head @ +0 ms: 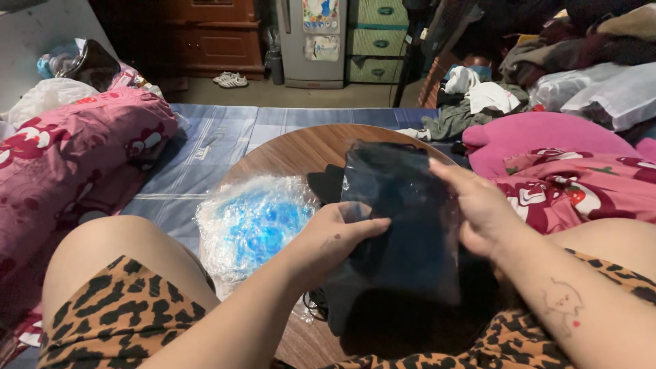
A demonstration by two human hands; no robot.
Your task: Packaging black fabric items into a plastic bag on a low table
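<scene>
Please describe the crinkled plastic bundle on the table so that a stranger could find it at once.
Look at the round wooden table between the person's knees. On its left part, beside the left hand, lies the clear plastic bundle. Only it glows blue inside; its neighbours are black.

Glossy plastic over dark cloth, wood underneath.
You've got a shiny clear plastic sleeve (pixel 403 219) on matt black fabric; crinkled glossy plastic bags (pixel 249 222) beside it; smooth wood-grain round table (pixel 301 147); woven striped sheet (pixel 205 150).

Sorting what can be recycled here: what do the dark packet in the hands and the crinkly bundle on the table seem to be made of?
Dark packet: probably thin glossy plastic film over dark contents; it shows sheen.
Crinkly bundle: likely clear plastic wrap, wrinkled and glinting, over something blue.
Round table: wood or wood-look laminate, with grain lines.
</scene>
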